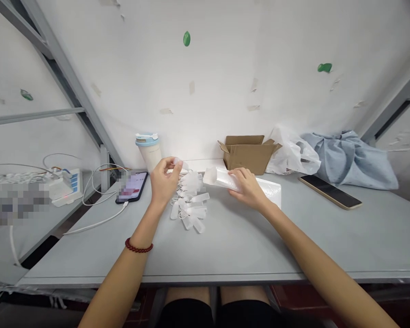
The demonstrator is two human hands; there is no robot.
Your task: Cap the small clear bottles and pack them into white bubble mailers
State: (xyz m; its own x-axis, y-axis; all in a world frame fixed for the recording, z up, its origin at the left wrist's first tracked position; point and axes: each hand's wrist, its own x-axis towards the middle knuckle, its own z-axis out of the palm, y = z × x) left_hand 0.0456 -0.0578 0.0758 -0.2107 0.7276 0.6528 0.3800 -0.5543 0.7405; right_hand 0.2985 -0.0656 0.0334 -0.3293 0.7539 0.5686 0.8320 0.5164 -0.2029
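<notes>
My left hand (166,177) pinches a small translucent white tag (178,161) between thumb and fingertips. Below and right of it lies a pile of similar tags (194,212) with thin white loops, spread over the grey table. My right hand (246,186) is wrapped round a white plastic bubble bag (222,176), whose mouth gapes toward the pile. Under and behind that hand, another white bubble-textured piece (271,190) rests on the table; I cannot tell whether it belongs to the same bag.
Along the wall stand a blue-lidded cup (149,150), an open cardboard box (248,157), a white plastic bag (290,155) and blue cloth (351,159). One phone (132,187) lies at left near a white cable (99,223), another phone (330,191) at right. A power strip (66,187) sits far left.
</notes>
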